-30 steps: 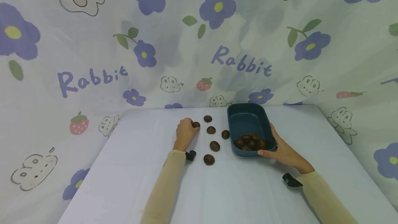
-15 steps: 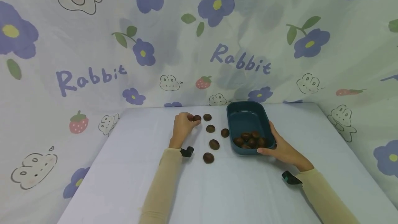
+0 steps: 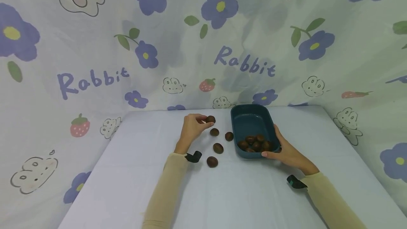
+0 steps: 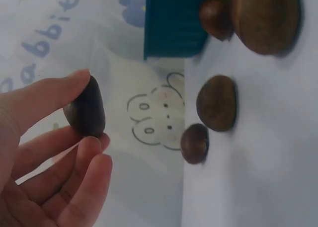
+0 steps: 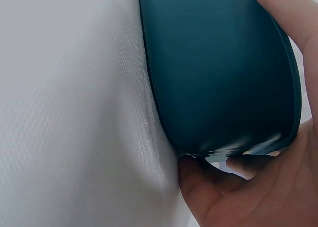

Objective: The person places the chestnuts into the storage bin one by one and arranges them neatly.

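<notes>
My left hand [image 3: 191, 128] pinches a dark brown chestnut [image 4: 89, 108] between thumb and fingertips, above the far part of the table. Several more chestnuts lie in a loose line on the white cloth, among them one chestnut [image 3: 218, 148] near the middle and another [image 3: 212, 162] closest to me. In the head view, the held chestnut overlaps the farthest spot of that line. My right hand [image 3: 292, 156] grips the near right corner of a dark teal rectangular container [image 3: 234, 124], thumb over its rim. Several chestnuts [image 3: 256, 146] are gathered at its near end.
White cloth covers the table [image 3: 127, 186]. Behind it hangs a patterned curtain [image 3: 178, 52] with flowers and rabbits, meeting the table's far edge. One loose chestnut [image 3: 229, 136] lies right beside the container's left wall.
My left hand has risen off the cloth with the chestnut and moved away from me and to the right. The right hand keeps its grip on the container.
</notes>
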Motion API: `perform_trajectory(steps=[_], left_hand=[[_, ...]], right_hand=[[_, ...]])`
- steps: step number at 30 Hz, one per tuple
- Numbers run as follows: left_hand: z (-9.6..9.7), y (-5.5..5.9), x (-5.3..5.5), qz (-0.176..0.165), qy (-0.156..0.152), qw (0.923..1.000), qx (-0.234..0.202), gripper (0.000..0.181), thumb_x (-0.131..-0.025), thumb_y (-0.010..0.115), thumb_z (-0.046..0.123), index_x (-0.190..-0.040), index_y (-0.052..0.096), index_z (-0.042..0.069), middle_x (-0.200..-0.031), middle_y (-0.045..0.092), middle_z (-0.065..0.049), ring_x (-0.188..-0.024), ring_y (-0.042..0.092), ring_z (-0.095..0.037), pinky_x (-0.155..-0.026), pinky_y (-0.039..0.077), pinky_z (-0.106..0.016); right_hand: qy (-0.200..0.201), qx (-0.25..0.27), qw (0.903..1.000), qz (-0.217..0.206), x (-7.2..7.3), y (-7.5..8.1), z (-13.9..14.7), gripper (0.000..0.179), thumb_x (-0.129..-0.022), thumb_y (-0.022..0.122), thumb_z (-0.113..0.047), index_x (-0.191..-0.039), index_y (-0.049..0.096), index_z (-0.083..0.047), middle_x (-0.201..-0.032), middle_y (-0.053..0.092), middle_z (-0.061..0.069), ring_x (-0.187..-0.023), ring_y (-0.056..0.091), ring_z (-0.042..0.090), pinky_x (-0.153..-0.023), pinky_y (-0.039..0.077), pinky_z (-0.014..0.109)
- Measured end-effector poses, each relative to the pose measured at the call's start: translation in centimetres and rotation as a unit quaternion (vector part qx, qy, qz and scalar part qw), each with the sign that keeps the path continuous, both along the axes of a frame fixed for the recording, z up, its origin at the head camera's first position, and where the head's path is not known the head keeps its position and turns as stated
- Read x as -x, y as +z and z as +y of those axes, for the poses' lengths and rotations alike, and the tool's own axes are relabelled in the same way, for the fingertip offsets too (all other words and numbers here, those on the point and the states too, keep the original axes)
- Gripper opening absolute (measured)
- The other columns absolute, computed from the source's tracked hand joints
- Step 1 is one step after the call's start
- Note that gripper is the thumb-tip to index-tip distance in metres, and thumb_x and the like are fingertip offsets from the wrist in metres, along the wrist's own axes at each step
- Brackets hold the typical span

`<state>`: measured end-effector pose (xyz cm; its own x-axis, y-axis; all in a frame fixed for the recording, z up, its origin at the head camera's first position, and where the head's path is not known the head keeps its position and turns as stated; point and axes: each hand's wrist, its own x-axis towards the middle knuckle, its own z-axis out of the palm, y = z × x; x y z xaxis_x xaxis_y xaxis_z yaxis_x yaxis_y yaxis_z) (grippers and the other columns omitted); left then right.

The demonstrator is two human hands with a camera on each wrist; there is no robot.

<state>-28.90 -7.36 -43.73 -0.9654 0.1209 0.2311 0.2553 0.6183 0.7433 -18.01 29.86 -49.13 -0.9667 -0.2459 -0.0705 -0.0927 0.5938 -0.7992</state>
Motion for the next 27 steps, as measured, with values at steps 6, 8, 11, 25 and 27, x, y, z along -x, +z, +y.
perform_trajectory(steps=[6, 8, 11, 25, 27], left_hand=[[0.9, 0.4, -0.9, -0.005, -0.044, 0.9989, -0.016, 0.04, -0.079, 0.091, 0.033, -0.109, 0.081, 0.007, -0.095, 0.078, -0.007, -0.085, 0.067, -0.018, -0.07, 0.052, -0.026], [1.4, 0.6, -1.1, -0.003, -0.055, 0.9983, -0.02, 0.04, -0.079, 0.091, 0.032, -0.109, 0.081, 0.007, -0.094, 0.078, -0.007, -0.085, 0.068, -0.018, -0.072, 0.052, -0.028], [2.1, 0.7, -1.2, 0.01, -0.075, 0.997, -0.017, 0.039, -0.08, 0.09, 0.033, -0.108, 0.081, 0.008, -0.094, 0.079, -0.005, -0.085, 0.068, -0.016, -0.073, 0.052, -0.027], [5.5, 0.9, -1.5, 0.014, -0.14, 0.9885, 0.054, 0.039, -0.083, 0.087, 0.038, -0.113, 0.08, 0.014, -0.105, 0.079, -0.003, -0.079, 0.06, -0.014, -0.06, 0.045, -0.023], [6.0, 0.9, -1.6, 0.015, -0.141, 0.9877, 0.065, 0.038, -0.083, 0.087, 0.039, -0.112, 0.08, 0.016, -0.104, 0.08, 0.001, -0.079, 0.059, -0.013, -0.061, 0.046, -0.023]], right_hand=[[0.002, 0.006, 1.0, -0.003, 0.1, -0.3, 0.0, 0.128, -0.089, 0.079, -0.043, -0.162, -0.025, -0.028, -0.174, -0.015, 0.015, -0.157, 0.001, 0.056, -0.114, 0.014, 0.082], [0.003, 0.008, 1.0, -0.001, 0.2, -0.4, 0.0, 0.128, -0.089, 0.079, -0.042, -0.162, -0.024, -0.026, -0.174, -0.015, 0.015, -0.157, 0.001, 0.055, -0.114, 0.014, 0.082], [0.0, 0.008, 1.0, -0.003, 0.3, -0.3, 0.1, 0.128, -0.089, 0.079, -0.043, -0.163, -0.024, -0.025, -0.174, -0.015, 0.014, -0.158, 0.001, 0.055, -0.114, 0.014, 0.082], [0.001, 0.021, 0.9998, 0.0, 0.3, -0.4, 0.1, 0.128, -0.088, 0.08, -0.041, -0.163, -0.023, -0.028, -0.175, -0.015, 0.012, -0.159, 0.0, 0.052, -0.115, 0.012, 0.082], [-0.001, 0.023, 0.9997, -0.001, 0.3, -0.3, 0.0, 0.128, -0.088, 0.08, -0.042, -0.163, -0.023, -0.028, -0.175, -0.015, 0.011, -0.159, 0.0, 0.052, -0.115, 0.012, 0.082]])
